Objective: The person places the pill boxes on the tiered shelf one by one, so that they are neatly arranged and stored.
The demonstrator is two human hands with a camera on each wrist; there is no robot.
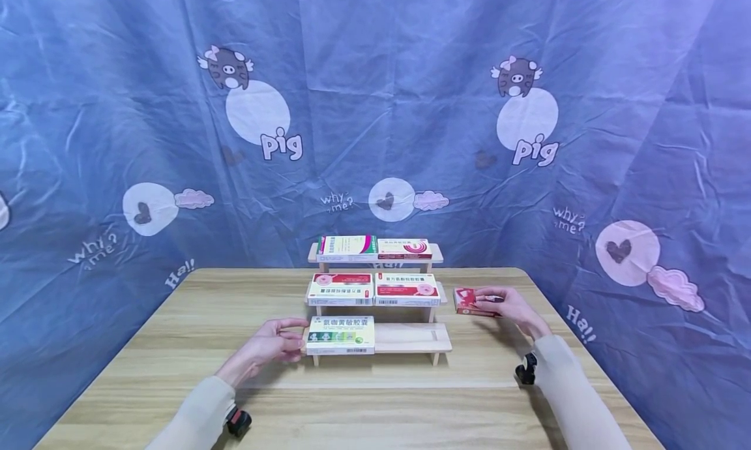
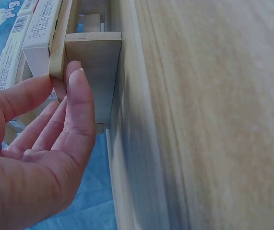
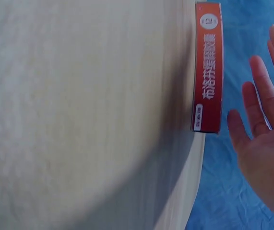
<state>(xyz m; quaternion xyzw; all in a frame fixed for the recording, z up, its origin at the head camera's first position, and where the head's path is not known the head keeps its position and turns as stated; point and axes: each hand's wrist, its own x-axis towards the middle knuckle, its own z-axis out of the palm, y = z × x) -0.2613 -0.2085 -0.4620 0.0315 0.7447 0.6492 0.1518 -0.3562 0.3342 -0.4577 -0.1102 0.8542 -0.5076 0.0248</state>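
A three-step wooden display stand (image 1: 405, 336) is on the table. My left hand (image 1: 271, 342) pinches the left end of its lowest step between thumb and fingers, as the left wrist view shows. Beside that grip lies a white-and-green medicine box (image 1: 340, 336), on the left half of the same step. To the right of the stand, a red medicine box (image 3: 208, 72) lies flat on the tabletop. Over it is my right hand (image 1: 510, 306), overlapping the box in the head view. Its fingers are extended and apart from the box in the right wrist view.
The middle step bears two red-and-white boxes (image 1: 340, 289) side by side. Up on the top step are a green-and-purple box (image 1: 346, 246) and a white-and-red box (image 1: 403, 248). A blue patterned curtain (image 1: 375, 124) hangs behind the wooden table (image 1: 375, 411).
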